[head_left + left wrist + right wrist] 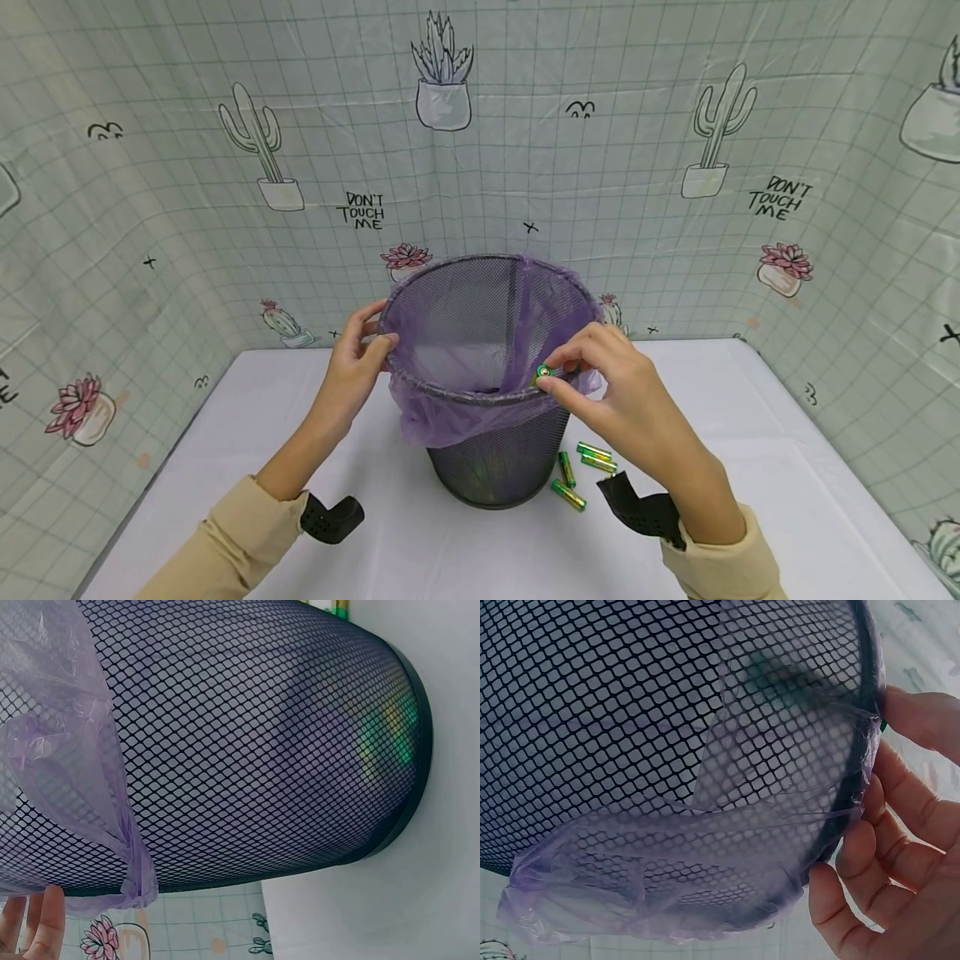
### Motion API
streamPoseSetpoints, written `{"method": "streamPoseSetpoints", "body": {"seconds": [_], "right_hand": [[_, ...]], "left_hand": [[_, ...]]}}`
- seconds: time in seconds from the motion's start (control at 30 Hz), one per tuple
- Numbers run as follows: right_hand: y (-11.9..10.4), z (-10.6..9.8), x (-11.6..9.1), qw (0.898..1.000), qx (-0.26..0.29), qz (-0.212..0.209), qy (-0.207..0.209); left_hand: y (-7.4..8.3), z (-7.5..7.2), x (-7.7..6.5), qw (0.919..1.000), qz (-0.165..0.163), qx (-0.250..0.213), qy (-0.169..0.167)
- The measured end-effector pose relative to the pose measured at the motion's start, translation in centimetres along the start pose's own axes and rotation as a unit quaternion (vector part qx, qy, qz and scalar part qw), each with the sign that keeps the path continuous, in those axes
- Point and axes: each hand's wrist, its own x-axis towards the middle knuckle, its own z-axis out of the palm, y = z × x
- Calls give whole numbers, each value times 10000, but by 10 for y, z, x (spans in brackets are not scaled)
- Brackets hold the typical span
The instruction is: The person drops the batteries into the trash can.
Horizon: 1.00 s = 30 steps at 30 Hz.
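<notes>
A black mesh wastebasket (498, 471) stands upright on the table, lined with a thin purple bag (450, 417) folded over its rim. My left hand (356, 354) grips the left side of the rim, thumb on the near side, with fingertips (51, 915) at the bag's edge in the left wrist view. At the right front of the rim my right hand (618, 383) pinches a green battery (544, 372) between thumb and fingers, its end facing up over the opening. Blurred green and yellow shapes (386, 739) show through the mesh near the basket's bottom.
Several green-and-gold batteries (568, 494) lie on the white table (315, 450), just right of the basket's base. Behind stands a cloth backdrop (480, 183) with a grid and cactus drawings. A black wrist mount (332, 518) sticks out from the left sleeve.
</notes>
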Motion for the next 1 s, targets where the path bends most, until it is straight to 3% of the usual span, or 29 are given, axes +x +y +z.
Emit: {"method": "streamPoseSetpoints", "body": {"seconds": [0.67,1.0], "right_hand": [[1,-1,-2,9999,-18,129,-14],[9,-3,-12,9969,112,112,767]], "left_hand": [[1,0,0,10000,29,8,2],[3,0,-1,10000,-4,35,-22]]}}
